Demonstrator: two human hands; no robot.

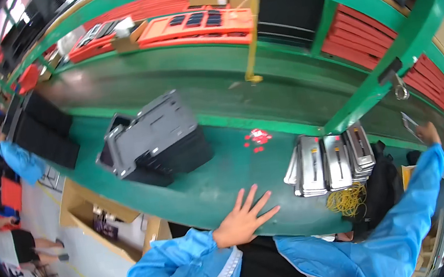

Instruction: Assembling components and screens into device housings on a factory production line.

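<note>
My left hand (243, 219) lies on the green tabletop (225, 166) near its front edge, fingers spread, holding nothing. Far out to the right, my right hand (428, 133) is closed on one end of a thin flat silvery piece (411, 123), held up over the conveyor side; its exact kind is too small to tell. Between my hands stand stacks of flat silver metal panels (337, 163), with a tangle of thin yellow loops (347, 200) in front. Small red pieces (258, 137) are scattered behind my left hand.
A black and grey case (158, 138) stands at left on the bench. Behind runs a dark green conveyor (181, 80), with a yellow post (253, 51) and a green upright (391, 70). Red trays (197, 26) sit beyond. An open cardboard box (99, 220) and another person (20, 157) are left.
</note>
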